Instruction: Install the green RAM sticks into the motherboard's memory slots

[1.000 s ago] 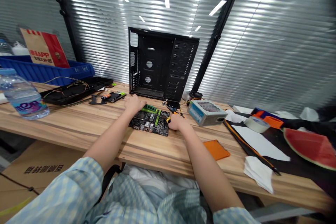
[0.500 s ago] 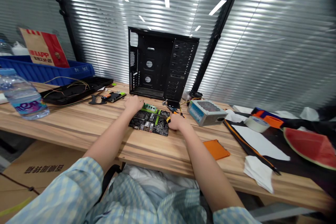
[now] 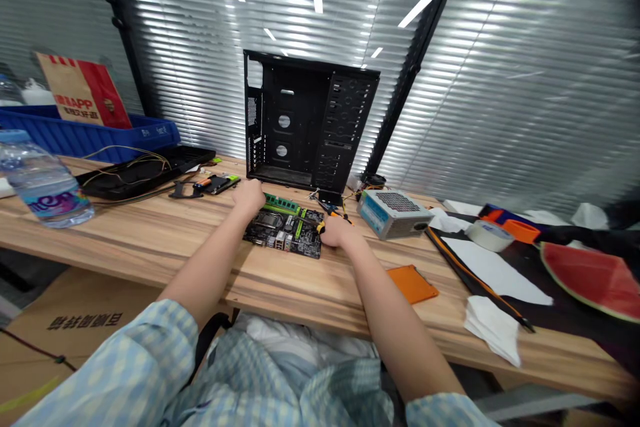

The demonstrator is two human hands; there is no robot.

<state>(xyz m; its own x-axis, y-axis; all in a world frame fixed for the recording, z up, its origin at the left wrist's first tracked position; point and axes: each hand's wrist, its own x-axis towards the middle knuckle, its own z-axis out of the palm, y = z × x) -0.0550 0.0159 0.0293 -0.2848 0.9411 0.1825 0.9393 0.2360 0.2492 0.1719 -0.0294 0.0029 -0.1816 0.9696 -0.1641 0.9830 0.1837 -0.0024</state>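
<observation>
A dark motherboard [image 3: 287,233] lies on the wooden table [image 3: 150,240] in front of an open black computer case [image 3: 307,123]. My left hand [image 3: 249,196] is closed on the end of a green memory stick [image 3: 283,203], held a little above the board's far edge. My right hand [image 3: 336,232] rests closed at the board's right edge, next to a yellow and black tool tip [image 3: 323,227]; what it grips is not clear.
A grey power supply [image 3: 394,213] sits right of the board, an orange pad [image 3: 413,284] nearer me. Tape roll [image 3: 489,236], tissues [image 3: 493,328] and a watermelon slice [image 3: 590,280] lie at right. A water bottle [image 3: 43,181], black tray [image 3: 143,170] and blue bin [image 3: 85,133] stand at left.
My left hand has drawn back and left, lifting the green memory stick off the board toward the case. The right hand has stayed in place.
</observation>
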